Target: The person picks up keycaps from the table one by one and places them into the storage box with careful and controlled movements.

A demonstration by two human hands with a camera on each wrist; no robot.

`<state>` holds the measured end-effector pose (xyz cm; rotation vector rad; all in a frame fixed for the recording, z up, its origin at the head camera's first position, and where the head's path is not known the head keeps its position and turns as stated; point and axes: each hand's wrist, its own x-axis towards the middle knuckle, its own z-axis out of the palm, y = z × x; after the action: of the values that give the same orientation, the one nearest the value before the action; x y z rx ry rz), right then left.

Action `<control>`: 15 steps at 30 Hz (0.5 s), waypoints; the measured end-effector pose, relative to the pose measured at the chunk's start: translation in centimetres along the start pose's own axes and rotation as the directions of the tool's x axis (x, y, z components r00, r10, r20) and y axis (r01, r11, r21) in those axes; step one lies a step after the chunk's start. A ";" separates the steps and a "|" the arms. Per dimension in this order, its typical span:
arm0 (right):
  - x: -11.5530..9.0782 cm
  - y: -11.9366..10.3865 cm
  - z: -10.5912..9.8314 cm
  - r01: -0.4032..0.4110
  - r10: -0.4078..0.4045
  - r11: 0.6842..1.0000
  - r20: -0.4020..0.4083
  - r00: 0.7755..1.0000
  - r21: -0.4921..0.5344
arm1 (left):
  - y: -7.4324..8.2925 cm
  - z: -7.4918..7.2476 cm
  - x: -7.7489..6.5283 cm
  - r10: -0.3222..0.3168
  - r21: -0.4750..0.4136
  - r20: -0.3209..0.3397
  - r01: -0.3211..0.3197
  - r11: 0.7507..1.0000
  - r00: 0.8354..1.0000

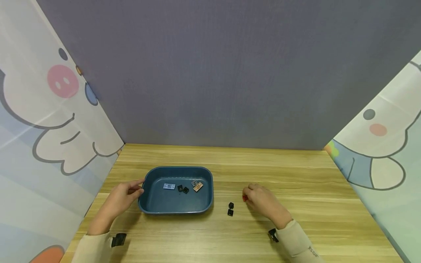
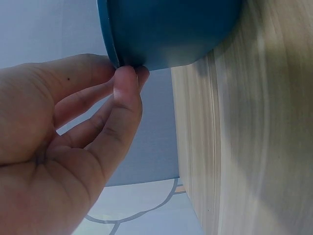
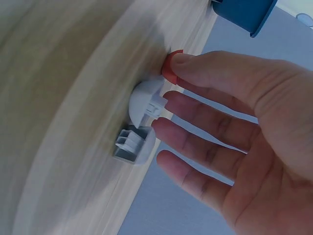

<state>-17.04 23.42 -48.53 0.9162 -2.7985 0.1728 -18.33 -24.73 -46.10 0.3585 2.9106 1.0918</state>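
My left hand holds the left rim of a dark blue plastic tray; in the left wrist view its fingertips meet at the tray's edge. My right hand pinches a small red keycap between thumb and forefinger, low over the wooden table. Close by its other fingers in the right wrist view are two whitish-grey keycaps, tipped so the stems show; the hand hides them in the head view. To the hand's left on the table, two black keycaps lie close together.
Inside the tray are a wide pale blue keycap, two black keycaps, a wide beige keycap and a small light one. A grey panel rises behind the table. Cartoon-printed sheets flank both sides.
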 end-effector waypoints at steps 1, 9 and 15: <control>0.0 0.0 0.0 -0.004 0.004 1.000 0.004 1.000 -0.003 | 0.0 0.0 0.0 0.001 0.001 0.001 -0.001 1.000 1.000; 0.0 0.1 0.3 -0.016 0.016 1.000 0.009 1.000 -0.020 | 0.0 0.0 0.1 -0.001 0.003 0.007 0.001 1.000 1.000; 0.1 0.1 0.3 -0.006 0.006 1.000 -0.002 1.000 -0.009 | 0.0 0.0 0.2 -0.004 0.006 0.009 0.004 1.000 1.000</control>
<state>-17.22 23.37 -48.83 0.9049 -2.7980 0.1623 -18.49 -24.69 -46.06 0.3572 2.9057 1.0787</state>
